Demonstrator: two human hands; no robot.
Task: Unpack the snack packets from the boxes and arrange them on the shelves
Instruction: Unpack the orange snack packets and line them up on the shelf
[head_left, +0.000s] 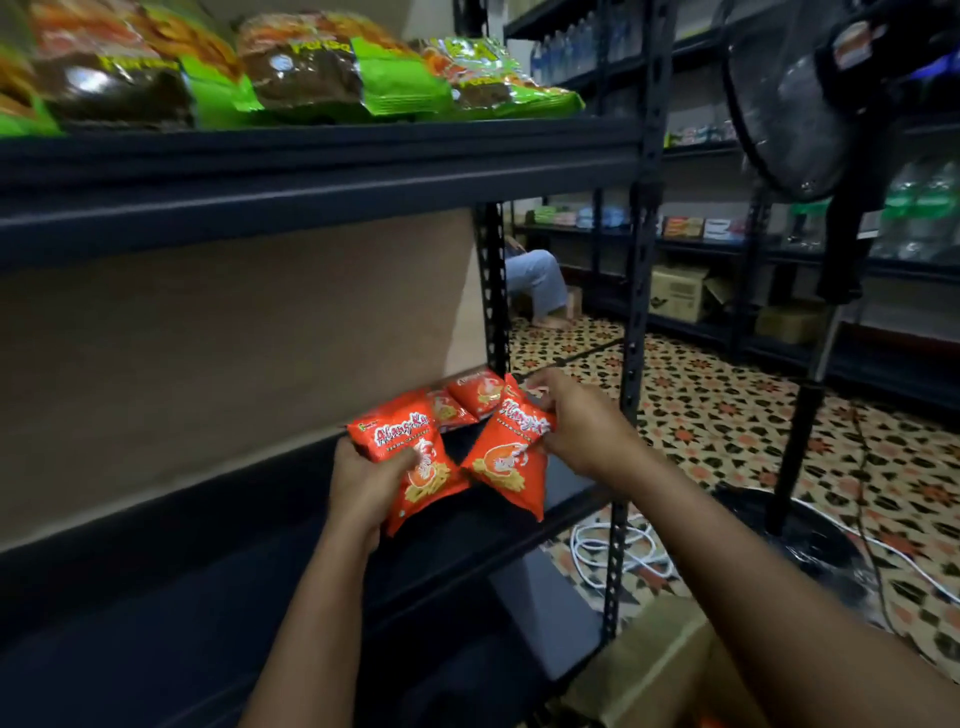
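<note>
A: Where's the left hand (363, 483)?
B: Thumb pinches one red packet (410, 457) over the dark shelf (260, 545).
A: & the right hand (576, 421)?
B: Grips 2nd red packet (511, 462) by its top edge. 2 more packets (467, 397) lie behind.

A black standing fan (795, 98) rises at two o'clock. White cable (613, 556) coils on patterned floor tiles (701, 405) at four o'clock.
</note>
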